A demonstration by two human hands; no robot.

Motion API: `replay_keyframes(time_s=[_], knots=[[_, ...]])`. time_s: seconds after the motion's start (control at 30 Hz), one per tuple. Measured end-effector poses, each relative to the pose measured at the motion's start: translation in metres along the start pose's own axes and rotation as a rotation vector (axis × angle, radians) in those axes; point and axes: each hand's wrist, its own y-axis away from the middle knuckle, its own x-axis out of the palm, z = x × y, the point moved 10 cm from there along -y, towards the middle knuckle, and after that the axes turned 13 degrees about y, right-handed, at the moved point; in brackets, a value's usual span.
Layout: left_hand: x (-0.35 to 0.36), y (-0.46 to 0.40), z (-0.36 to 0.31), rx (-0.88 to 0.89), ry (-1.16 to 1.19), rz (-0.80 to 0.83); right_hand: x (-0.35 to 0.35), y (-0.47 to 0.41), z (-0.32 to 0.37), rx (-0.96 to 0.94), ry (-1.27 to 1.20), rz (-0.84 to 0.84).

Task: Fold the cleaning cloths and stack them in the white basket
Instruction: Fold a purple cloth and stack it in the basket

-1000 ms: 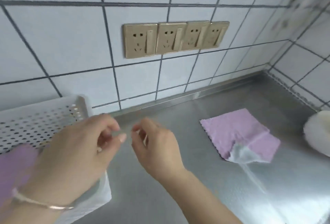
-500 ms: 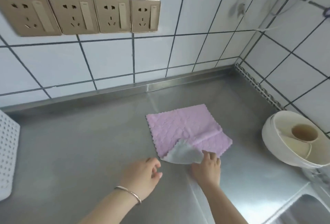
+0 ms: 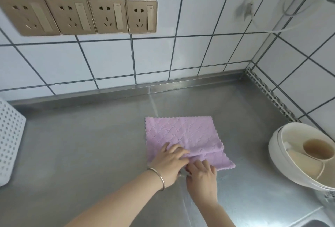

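Steel counter carries the purple cloth mid-surface, scalloped edges flat. Left hand and right hand press its near edge, fingers spread. White basket stands well apart, at the left edge.

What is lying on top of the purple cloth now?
Both hands, left hand and right hand, press on the purple cloth near its front edge. The cloth parts beneath them are hidden.

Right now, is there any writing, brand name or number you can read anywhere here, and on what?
None can be read.
Wall sockets: no legible marking.
Pink cloth: woven pattern only, no label showing.
White basket: plain holes.
White dish: no print.
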Motion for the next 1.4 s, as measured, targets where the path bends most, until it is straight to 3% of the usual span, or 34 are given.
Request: replay_keyframes(time_s=[0.1,0.33,0.47,0.6,0.8,1.0,1.17,1.4], knots=[[-0.025,0.008,-0.005,0.075,0.009,-0.065,-0.032,0.005,0.002,-0.049,-0.033,-0.183],[-0.107,0.085,0.042,-0.156,0.335,-0.29,-0.04,0.003,-0.026,0.078,-0.017,0.006],[-0.166,0.16,0.081,-0.372,0.498,-0.458,-0.073,-0.003,-0.026,0.212,-0.342,0.139],[-0.224,0.236,0.09,-0.456,0.612,-0.577,-0.127,-0.01,0.032,0.103,-0.75,0.347],[-0.273,0.304,0.136,-0.62,0.694,-0.917,-0.14,-0.051,0.113,0.031,-0.975,0.415],[-0.2,0.303,0.246,-0.974,0.468,-0.7,-0.005,-0.093,0.169,0.074,-0.559,0.543],[-0.135,0.302,0.318,-1.165,0.452,-0.526,0.069,-0.102,0.187,0.149,-0.353,0.585],[-0.127,0.296,0.356,-1.201,0.405,-0.643,0.091,-0.132,0.191,0.218,-0.312,0.461]])
